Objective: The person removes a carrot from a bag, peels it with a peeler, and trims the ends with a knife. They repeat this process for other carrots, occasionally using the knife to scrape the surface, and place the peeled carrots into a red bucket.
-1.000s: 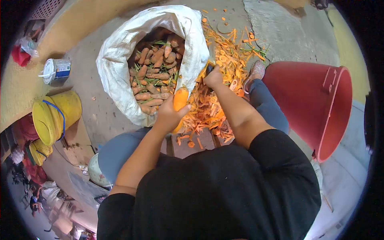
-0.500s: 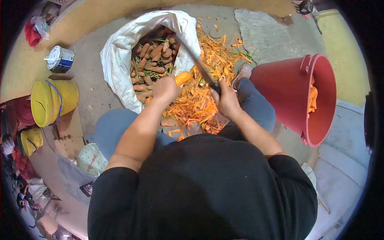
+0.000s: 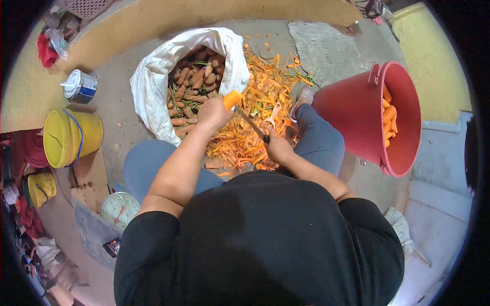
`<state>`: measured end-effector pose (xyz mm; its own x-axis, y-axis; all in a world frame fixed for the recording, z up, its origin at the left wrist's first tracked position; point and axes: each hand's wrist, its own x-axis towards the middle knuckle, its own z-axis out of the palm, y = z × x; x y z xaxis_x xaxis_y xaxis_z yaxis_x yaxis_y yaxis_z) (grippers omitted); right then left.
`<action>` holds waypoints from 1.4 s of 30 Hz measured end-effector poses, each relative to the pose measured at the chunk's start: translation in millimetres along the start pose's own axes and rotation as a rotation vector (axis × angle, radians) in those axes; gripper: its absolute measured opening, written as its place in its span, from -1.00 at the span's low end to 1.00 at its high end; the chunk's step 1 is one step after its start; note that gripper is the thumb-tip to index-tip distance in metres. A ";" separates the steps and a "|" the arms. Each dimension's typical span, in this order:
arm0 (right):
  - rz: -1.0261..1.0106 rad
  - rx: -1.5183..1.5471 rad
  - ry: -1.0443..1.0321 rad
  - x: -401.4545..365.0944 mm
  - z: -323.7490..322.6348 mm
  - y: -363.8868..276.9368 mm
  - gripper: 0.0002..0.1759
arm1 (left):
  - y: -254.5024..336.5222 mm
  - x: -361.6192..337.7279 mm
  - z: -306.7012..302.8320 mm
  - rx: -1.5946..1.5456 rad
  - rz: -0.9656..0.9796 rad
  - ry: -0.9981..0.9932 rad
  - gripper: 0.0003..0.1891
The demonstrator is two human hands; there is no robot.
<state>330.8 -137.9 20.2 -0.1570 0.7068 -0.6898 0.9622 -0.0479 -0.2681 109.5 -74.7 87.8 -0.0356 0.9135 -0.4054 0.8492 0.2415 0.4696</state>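
Seated person, viewed from overhead, both hands at work above the lap.

The left hand [image 3: 214,113] is clenched around the lower part of a peeled carrot [image 3: 232,98]. The bright orange tip sticks out toward twelve o'clock, probably so the bare end is offered to the blade. The right hand [image 3: 278,149] is closed on the handle of a knife [image 3: 250,122]. The blade slants up toward ten o'clock and its tip meets the carrot just below the left hand's fingers. The carrot is thus in the air between the knees, over the heap of peelings [image 3: 258,97].

That heap lies on the floor at twelve to one o'clock from the hands, between the person's legs. It appears to sit where shavings drop straight off the blade.

A white sack [image 3: 150,86] stands open at eleven o'clock, its mouth rolled back and within the left arm's reach. It is full of unpeeled carrots [image 3: 191,86], some with green tops.

A red bucket [image 3: 352,109] sits at two o'clock beside the right knee, tilted toward the person. It holds peeled carrots [image 3: 389,120]. The tilt likely eases dropping pieces in.

At nine o'clock, well apart, stands a yellow bucket [image 3: 71,137] with a blue handle. A tin [image 3: 79,85] is at ten o'clock.

Markings: the tin carries a blue band, but no lettering can be read. No brand or writing is legible on the sack, the buckets or the knife.
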 end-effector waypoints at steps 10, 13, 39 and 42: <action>-0.288 1.134 0.162 5.4 -51.2 -36.0 -0.74 | -33.7 23.1 -1.7 -1.516 -0.179 -0.466 -0.52; -0.269 1.120 0.098 2.4 -57.4 -42.4 -0.68 | -26.2 15.1 -12.6 -1.661 -0.200 -0.508 -0.56; -0.480 0.406 0.264 31.0 -110.1 -83.6 -0.17 | -13.7 6.8 -8.8 -1.692 -0.138 -0.456 -0.61; -0.543 0.254 0.329 31.5 -114.5 -92.9 -0.17 | -8.7 4.8 -11.7 -1.726 -0.068 -0.491 -0.60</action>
<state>261.9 -30.4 100.5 -0.4877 0.8535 -0.1834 0.6779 0.2379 -0.6956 95.8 -68.6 91.0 0.3729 0.7953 -0.4779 -0.6118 0.5980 0.5178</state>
